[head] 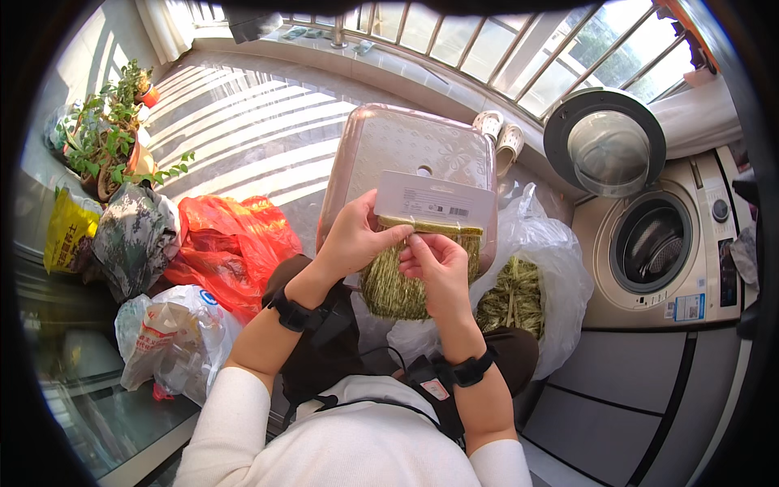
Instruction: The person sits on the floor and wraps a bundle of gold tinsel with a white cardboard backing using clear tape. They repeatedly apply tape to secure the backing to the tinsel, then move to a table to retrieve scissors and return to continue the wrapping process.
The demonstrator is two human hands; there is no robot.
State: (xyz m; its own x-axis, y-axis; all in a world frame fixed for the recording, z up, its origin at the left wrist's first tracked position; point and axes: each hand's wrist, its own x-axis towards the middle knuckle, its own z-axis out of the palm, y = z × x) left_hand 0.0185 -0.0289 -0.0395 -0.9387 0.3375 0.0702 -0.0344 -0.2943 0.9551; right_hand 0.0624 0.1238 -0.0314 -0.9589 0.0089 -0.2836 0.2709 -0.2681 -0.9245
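A white cardboard header (435,193) with print and a barcode carries a bundle of gold tinsel fringe (394,286) hanging below it. My left hand (356,237) grips the left side of the card and the fringe's top band, its thumb lying across the band. My right hand (439,265) is in front of the fringe, thumb and index finger pinched together at a thin pale tie near the band's middle. The fingertips of both hands almost meet there and partly hide the tie. Behind the card stands a pinkish plastic stool (389,143).
Right of the stool, a clear plastic bag (563,274) holds more gold tinsel (511,298). A washing machine (593,268) has its door (602,143) swung open. Red (231,243) and white plastic bags (195,329) lie at left, near potted plants (109,146). Clogs (508,146) stand behind the stool.
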